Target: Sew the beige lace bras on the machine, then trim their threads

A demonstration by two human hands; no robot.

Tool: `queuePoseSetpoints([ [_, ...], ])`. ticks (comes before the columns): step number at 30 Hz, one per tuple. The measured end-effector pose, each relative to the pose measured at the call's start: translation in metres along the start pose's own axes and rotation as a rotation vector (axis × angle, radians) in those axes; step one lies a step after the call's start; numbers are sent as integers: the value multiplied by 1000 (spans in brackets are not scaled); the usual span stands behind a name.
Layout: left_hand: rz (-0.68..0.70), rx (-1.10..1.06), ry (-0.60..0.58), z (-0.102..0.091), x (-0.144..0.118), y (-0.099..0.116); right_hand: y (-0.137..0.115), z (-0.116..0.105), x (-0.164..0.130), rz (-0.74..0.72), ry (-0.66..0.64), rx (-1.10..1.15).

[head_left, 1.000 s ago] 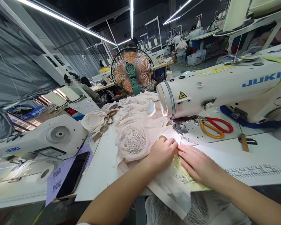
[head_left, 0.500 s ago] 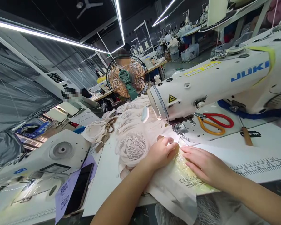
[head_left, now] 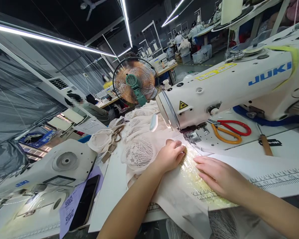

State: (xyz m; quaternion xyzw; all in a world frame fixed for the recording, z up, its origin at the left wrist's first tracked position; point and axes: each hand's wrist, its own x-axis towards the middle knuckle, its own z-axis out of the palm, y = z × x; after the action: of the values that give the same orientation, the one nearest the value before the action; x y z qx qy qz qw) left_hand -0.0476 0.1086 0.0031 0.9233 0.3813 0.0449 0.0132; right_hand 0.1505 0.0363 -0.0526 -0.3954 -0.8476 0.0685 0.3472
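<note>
A beige bra with a lace cup (head_left: 139, 153) lies at the front of a white JUKI sewing machine (head_left: 209, 93), its plain fabric hanging over the table edge. My left hand (head_left: 169, 155) is closed on that fabric just left of the presser foot (head_left: 193, 136), fingers curled and the thumb partly hidden. Fingers stretched out, my right hand (head_left: 218, 174) rests flat on the clear-filmed, yellowish table patch (head_left: 190, 171) in front of the foot. Whether any cloth edge lies beneath its fingertips is hard to see.
Red-and-orange-handled scissors (head_left: 230, 131), a wooden-handled tool (head_left: 266, 145) and a black blade (head_left: 276, 142) lie right of the needle. More beige pieces (head_left: 142, 114) are heaped behind. At left are a phone (head_left: 84, 202) and a second machine (head_left: 67, 159); a fan (head_left: 136, 81) stands beyond.
My left hand has drawn slightly left, away from the needle, with the fabric under it. The gap between my hands is a little wider. My right hand has barely moved.
</note>
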Motion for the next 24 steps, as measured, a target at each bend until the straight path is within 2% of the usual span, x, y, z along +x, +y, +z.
queuePoseSetpoints([
  [8, -23, 78, 11, 2, 8, -6, 0, -1, 3, 1, 19, -10],
  [11, -34, 139, 13, 1, 10, -5, -2, -2, 4, -24, 72, -3],
  [14, -48, 225, 19, -1, 11, -1, -24, -4, 3, -61, 130, 37],
  [17, -78, 300, 24, -4, 7, 5, -60, 3, -2, -106, 32, 105],
  [19, -126, 358, 15, -9, -2, 9, -80, 18, -9, -204, -9, 58],
  [21, -206, 434, -4, -16, -20, 14, -89, 36, -16, -287, 96, -53],
  [23, -289, 509, -21, -23, -45, 18, -88, 50, -22, -293, 234, -127],
  [24, -326, 540, -28, -27, -59, 20, -85, 52, -24, -281, 260, -123],
])
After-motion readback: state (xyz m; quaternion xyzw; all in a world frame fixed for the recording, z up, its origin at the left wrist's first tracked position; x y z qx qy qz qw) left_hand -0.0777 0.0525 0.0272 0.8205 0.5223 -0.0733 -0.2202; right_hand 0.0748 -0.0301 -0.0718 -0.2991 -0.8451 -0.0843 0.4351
